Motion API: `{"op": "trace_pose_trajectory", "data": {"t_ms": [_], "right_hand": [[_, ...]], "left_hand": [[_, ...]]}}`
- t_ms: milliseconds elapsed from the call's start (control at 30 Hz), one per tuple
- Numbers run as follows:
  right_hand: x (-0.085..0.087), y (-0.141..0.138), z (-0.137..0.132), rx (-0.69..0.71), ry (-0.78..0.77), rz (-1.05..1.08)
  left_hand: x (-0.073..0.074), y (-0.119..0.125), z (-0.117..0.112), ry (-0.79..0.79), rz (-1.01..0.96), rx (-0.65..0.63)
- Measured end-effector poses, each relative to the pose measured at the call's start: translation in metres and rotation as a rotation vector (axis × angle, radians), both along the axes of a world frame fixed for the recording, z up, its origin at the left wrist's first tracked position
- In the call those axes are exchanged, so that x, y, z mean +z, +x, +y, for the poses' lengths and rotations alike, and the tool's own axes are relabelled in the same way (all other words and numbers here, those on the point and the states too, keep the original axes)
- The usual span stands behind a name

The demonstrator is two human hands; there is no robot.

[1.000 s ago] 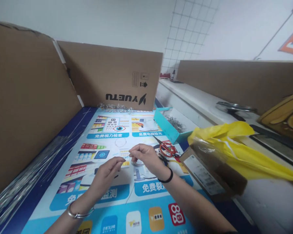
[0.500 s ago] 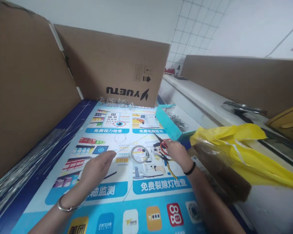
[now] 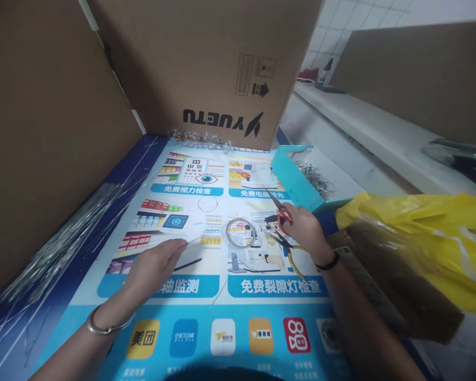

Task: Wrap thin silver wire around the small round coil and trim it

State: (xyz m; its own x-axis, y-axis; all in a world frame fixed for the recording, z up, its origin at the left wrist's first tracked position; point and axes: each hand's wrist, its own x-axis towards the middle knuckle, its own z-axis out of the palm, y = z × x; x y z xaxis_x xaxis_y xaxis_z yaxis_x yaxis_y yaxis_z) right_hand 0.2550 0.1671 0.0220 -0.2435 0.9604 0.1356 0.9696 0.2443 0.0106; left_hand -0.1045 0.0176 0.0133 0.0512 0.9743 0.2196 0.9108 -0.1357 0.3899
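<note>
While the left hand (image 3: 154, 266) pinched a thin wire (image 3: 199, 237) over the desk (image 3: 262, 311), the right hand (image 3: 307, 231) wrapped the scissors (image 3: 278, 204) at their red loops. Wire looked light, springy, probably slippery; best taken near an end. Scissors seemed stiff.
</note>
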Motion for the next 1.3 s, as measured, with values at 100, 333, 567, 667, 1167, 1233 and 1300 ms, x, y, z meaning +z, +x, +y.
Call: {"op": "trace_pose_trajectory", "data": {"t_ms": [100,333,567,667,1167,1233,1300], "right_hand": [[0.000,0.004,0.002,-0.041,0.015,0.398],[0.008,-0.001,-0.006,-0.087,-0.026,1.285],[0.020,-0.009,-0.016,-0.069,-0.295,1.801],[0.024,-0.020,-0.029,-0.006,-0.396,1.750],[0.044,-0.095,-0.114,0.422,-0.745,0.639],[0.044,-0.102,-0.116,0.431,-0.755,0.632],[0.045,-0.109,-0.116,0.423,-0.747,0.656]], "left_hand": [[-0.003,-0.004,-0.003,0.021,-0.003,-0.015],[-0.009,-0.012,-0.004,0.105,0.039,-0.061],[-0.006,-0.015,-0.005,0.089,0.078,-0.047],[0.001,-0.012,-0.007,0.059,0.090,-0.031],[0.020,0.001,-0.023,0.107,-0.033,0.012],[0.022,0.003,-0.025,0.085,-0.063,0.001],[0.024,0.005,-0.029,0.055,-0.091,-0.035]]}}
